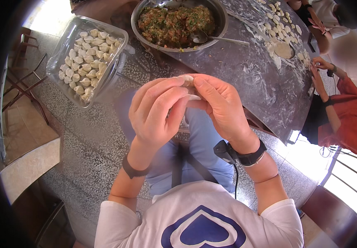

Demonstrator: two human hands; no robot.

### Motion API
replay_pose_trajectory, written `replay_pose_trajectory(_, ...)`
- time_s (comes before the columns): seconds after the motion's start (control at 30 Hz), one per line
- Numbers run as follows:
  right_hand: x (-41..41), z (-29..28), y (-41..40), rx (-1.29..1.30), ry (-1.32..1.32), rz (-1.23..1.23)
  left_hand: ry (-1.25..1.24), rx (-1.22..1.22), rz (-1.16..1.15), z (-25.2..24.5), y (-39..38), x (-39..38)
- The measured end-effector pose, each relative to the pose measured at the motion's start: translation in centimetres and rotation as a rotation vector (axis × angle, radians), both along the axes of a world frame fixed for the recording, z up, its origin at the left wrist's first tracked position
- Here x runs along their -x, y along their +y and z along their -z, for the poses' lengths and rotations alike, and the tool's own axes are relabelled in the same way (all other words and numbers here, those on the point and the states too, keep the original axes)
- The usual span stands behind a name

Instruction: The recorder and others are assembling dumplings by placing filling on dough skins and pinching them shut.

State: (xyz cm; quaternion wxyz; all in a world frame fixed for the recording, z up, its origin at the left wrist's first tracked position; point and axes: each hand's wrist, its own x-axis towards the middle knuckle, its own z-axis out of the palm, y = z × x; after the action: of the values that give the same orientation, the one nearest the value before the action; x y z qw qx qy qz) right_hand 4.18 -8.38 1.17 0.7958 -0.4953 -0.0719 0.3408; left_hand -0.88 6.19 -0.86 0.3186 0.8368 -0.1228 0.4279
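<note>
My left hand (160, 108) and my right hand (220, 105) meet in front of my chest, above my lap. Between their fingertips both grip a dumpling wrapper (191, 96), its pale edges showing; how far it is folded is hidden by the fingers. Beyond my hands is a metal bowl (133, 26) of chopped filling (175, 24), with a metal spoon (228, 39) lying in it and its handle over the rim. To the left, a clear plastic-lined tray (53, 65) holds rows of folded dumplings (87, 59).
A dark, floury table (246, 74) stretches to the right, with small dough pieces (279, 28) and a flattened dough round (283, 49) at its far side. Two other people are there, one in a red top (346, 114). A folding metal frame (26, 83) stands at the left.
</note>
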Motion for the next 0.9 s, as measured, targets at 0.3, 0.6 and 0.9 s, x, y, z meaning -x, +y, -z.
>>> replay_pose_trajectory(0.3, -0.54, 0.50, -0.11, 0.056, 0.029, -0.016, -0.008, -0.012, 0.055, 0.47, -0.09, 0.01)
replay_pose_trajectory(0.6, -0.69, -0.09, 0.23, 0.115, -0.042, -0.073, 0.060, 0.083, -0.055, 0.18, -0.28, 0.26)
replay_pose_trajectory(0.9, -0.39, 0.41, 0.35, 0.006, -0.222, -0.147, 0.202, 0.435, -0.002, 0.39, -0.30, -0.20)
